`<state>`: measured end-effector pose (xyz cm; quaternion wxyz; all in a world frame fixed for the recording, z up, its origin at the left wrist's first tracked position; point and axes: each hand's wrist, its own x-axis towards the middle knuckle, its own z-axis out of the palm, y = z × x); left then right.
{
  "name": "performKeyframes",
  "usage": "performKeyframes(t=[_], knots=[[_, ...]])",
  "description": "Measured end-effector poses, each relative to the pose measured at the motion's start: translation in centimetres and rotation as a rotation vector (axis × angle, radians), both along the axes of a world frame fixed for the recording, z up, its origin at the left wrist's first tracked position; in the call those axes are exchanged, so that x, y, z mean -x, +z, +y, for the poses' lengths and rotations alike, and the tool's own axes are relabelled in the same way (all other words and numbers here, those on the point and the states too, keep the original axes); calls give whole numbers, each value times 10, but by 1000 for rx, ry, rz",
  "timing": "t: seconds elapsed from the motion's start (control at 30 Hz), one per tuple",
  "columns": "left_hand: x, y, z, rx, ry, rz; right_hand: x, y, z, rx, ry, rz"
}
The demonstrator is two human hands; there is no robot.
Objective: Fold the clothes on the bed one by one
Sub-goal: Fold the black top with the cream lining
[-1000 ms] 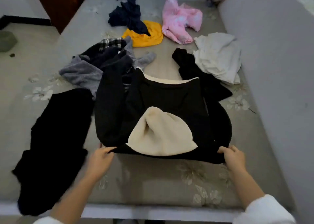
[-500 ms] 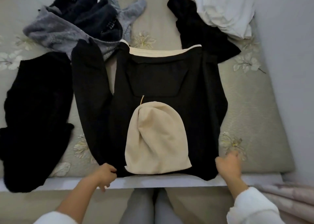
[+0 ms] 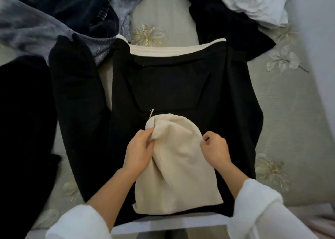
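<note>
Near bed's [image 3: 282, 111] front edge: left hand [image 3: 138, 152] and right hand [image 3: 216, 148], moved off hoodie [image 3: 163, 86] corners, now grip hood [image 3: 179, 175], likely to smooth it.

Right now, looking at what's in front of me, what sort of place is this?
Most likely a bedroom at home. A bed with a flowered cover runs along a wall, loose clothes lie heaped on it, and a black hoodie lies spread flat at its edge.

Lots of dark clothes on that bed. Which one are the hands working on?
The black hoodie spread flat in the middle: left hand and right hand pinch its cream hood. Nothing else is touched.
</note>
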<state>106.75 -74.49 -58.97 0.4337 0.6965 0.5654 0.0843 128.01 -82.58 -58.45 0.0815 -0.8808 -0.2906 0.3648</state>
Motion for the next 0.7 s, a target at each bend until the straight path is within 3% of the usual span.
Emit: performKeyframes(t=[0.17, 0.33, 0.47, 0.6, 0.7], knots=[[-14, 9, 52, 174, -184, 32, -47, 14, 50, 120, 122, 2], [-27, 19, 144, -55, 293, -57, -89, 22, 125, -106, 90, -64], [-32, 15, 215, -301, 466, 130, -109, 14, 178, -220, -18, -148], [-33, -6, 259, -183, 560, 265, -131, -6, 214, -124, -271, -81], [-31, -16, 265, -283, 616, 169, -144, -16, 221, -207, -405, -13]])
